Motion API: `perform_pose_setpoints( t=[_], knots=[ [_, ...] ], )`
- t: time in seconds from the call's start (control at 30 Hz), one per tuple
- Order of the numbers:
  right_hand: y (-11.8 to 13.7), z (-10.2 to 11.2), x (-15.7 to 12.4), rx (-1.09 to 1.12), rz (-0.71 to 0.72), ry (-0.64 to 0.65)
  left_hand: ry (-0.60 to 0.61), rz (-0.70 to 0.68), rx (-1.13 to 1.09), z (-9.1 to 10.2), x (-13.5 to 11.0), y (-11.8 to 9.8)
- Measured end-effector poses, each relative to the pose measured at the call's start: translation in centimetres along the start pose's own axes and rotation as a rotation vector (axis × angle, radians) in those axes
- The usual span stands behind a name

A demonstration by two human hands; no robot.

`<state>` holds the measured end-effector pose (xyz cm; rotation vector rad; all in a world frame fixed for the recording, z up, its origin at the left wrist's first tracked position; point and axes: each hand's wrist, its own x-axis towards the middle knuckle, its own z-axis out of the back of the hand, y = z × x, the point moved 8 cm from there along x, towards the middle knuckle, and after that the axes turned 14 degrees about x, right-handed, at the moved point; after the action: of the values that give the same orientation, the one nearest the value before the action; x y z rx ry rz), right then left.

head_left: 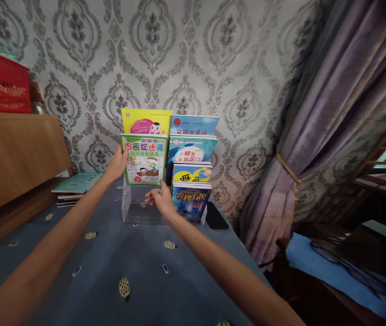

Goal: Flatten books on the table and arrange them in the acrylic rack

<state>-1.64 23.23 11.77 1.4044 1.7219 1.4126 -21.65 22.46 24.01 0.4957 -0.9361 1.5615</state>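
A green picture book [146,163] with cartoon figures stands in the left column of a clear acrylic rack [127,203], before a taller yellow book [145,118]. My left hand [115,164] is at the green book's left edge, its fingers partly hidden along that side. My right hand [161,197] is at the lower right corner, the thumb raised against it and the other fingers apart, pointing left. Stacked in tiers in the right column are a light-blue book [195,124], a teal book [193,147], a blue and yellow book [193,173] and a dark-blue book [192,203].
A black phone [216,216] lies right of the rack on the patterned blue tablecloth [138,258]. Several books [74,183] are piled at the left, near a wooden cabinet [16,145] carrying a red basket [2,83]. A purple curtain [315,122] hangs on the right.
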Motion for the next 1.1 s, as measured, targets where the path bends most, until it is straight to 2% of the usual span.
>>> perform_pose_setpoints(
  t=[0.23,0.33,0.4,0.47,0.53,0.63,0.7,0.77,0.87,1.0,1.1],
  knots=[
    [-7.7,-0.6,-5.9,-0.062,-0.197,0.13,0.017,-0.031,0.014,-0.4,-0.8,0.5],
    [-10.2,-0.4,-7.9,-0.084,-0.241,0.158,-0.024,-0.028,-0.003,-0.3,-2.3,1.0],
    [-11.5,0.0,-8.9,-0.102,-0.254,0.166,-0.044,-0.024,-0.002,-0.6,-4.0,1.9],
    [-12.4,0.5,-9.8,-0.125,-0.25,0.18,-0.022,-0.009,0.027,-1.5,-6.4,3.7],
    [-12.7,0.8,-10.5,-0.153,-0.2,0.206,0.059,0.035,0.118,-2.8,-9.0,6.4],
    [-12.5,0.8,-11.1,-0.206,-0.111,0.255,0.239,0.182,0.424,-4.3,-12.4,12.1],
    [-12.5,0.7,-11.3,-0.241,-0.092,0.273,0.254,0.262,0.507,-3.8,-13.5,15.4],
    [-12.5,0.7,-11.3,-0.269,-0.091,0.275,0.263,0.283,0.595,-3.2,-13.6,18.1],
    [-12.5,0.6,-11.3,-0.284,-0.101,0.283,0.285,0.219,0.691,-2.7,-12.6,20.5],
    [-12.5,0.6,-11.2,-0.297,-0.106,0.298,0.423,0.134,0.813,-3.6,-11.5,22.2],
    [-12.6,0.8,-11.2,-0.311,-0.09,0.299,0.526,0.087,0.914,-4.2,-11.3,22.4]
  ],
)
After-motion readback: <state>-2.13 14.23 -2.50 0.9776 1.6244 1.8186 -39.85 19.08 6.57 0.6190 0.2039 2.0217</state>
